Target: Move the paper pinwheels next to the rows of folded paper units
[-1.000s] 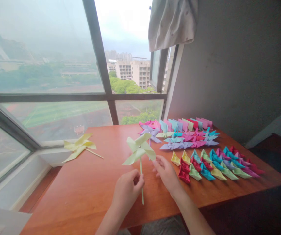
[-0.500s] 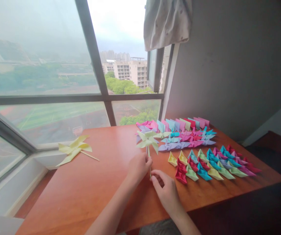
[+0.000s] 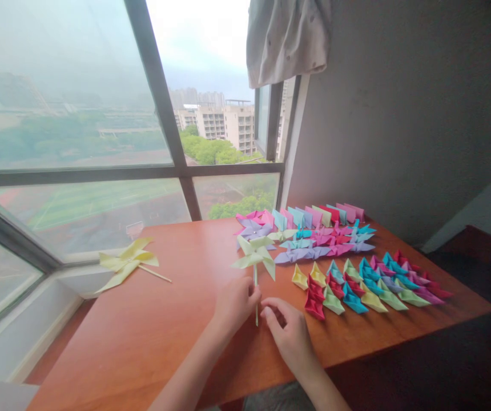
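A pale green paper pinwheel point(image 3: 256, 256) stands upright on its thin paper stick, its blades facing away from my hands. My left hand point(image 3: 234, 302) is closed around the middle of the stick, whose lower end shows beneath the fingers. Just right of that lower end is my right hand point(image 3: 286, 328), with thumb and fingertips curled together beside the stick; I see nothing between them. A yellow paper pinwheel point(image 3: 129, 260) with its stick lies at the table's left edge.
Rows of coloured folded paper boats point(image 3: 354, 304) cover the table's right side. Behind them are several more pinwheels point(image 3: 301, 254) and a row of standing folded papers point(image 3: 314, 217). The wooden table point(image 3: 143, 342) meets a window point(image 3: 78, 217) and a grey wall point(image 3: 378, 125).
The pinwheel and my left hand have shifted slightly left. My right fingertips, earlier at the stick's lower end, are now a little apart from it.
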`<state>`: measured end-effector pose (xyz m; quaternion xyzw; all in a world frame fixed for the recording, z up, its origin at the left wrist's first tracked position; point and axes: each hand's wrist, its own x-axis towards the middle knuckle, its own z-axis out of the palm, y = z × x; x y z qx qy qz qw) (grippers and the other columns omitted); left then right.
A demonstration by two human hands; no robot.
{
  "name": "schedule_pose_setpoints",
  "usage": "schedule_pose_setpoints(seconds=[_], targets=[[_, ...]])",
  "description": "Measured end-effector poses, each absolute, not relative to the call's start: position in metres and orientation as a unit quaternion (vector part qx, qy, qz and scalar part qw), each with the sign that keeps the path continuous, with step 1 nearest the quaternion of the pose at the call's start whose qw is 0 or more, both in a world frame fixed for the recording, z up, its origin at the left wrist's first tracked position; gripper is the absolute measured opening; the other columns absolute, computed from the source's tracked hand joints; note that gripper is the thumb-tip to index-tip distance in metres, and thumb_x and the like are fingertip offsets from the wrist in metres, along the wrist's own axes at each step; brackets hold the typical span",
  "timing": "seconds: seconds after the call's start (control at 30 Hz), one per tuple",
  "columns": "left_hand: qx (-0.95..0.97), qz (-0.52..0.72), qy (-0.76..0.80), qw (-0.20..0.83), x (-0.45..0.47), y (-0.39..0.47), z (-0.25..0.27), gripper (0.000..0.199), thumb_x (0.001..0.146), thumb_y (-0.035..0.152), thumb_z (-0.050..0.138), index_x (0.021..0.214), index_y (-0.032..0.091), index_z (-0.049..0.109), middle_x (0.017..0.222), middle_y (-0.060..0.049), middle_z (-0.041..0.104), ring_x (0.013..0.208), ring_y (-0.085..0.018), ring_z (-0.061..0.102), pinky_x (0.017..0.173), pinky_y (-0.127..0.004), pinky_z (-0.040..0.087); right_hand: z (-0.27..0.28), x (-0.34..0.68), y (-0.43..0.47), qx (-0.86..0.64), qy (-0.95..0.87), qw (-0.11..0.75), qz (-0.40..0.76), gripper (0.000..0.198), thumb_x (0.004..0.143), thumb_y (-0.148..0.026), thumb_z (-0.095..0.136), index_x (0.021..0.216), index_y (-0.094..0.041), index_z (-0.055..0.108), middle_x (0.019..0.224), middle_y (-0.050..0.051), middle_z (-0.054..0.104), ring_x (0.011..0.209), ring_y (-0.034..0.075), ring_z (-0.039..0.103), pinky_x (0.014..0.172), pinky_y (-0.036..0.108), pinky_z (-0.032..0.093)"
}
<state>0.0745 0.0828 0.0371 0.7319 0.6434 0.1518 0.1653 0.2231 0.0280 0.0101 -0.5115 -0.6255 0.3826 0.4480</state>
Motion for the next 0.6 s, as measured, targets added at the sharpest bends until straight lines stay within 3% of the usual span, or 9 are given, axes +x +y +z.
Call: schedule_pose_setpoints(seconds=[0.37, 0.6], targets=[[0.752, 0.127, 0.634, 0.127, 0.075, 0.086, 0.042, 0.032, 0.092, 0.034, 0.048, 0.07, 0.02, 0.067, 0.072, -0.004, 0.071, 0.068, -0.017, 0.061, 0.059, -0.026, 0.031, 0.005, 0.223, 0.028, -0.516, -0.624, 0.446, 0.382, 0.029, 0.093, -0.04, 0.051, 0.095, -0.019, 0.072, 0.087, 0.009, 0.074, 0.073, 0.022, 0.067, 0.066, 0.029, 0.052], [0.63, 0.09, 0.767, 0.075, -0.01, 0.088, 0.062, 0.035, 0.092, 0.038, 0.042, 0.079, 0.02, 0.069, 0.081, -0.012, 0.073, 0.077, -0.026, 0.067, 0.063, -0.03, 0.038, 0.003, 0.223, 0.027, -0.514, -0.613, 0.456, 0.39, 0.031, 0.092, -0.044, 0.053, 0.092, -0.019, 0.072, 0.083, 0.009, 0.073, 0.07, 0.021, 0.066, 0.063, 0.029, 0.052]])
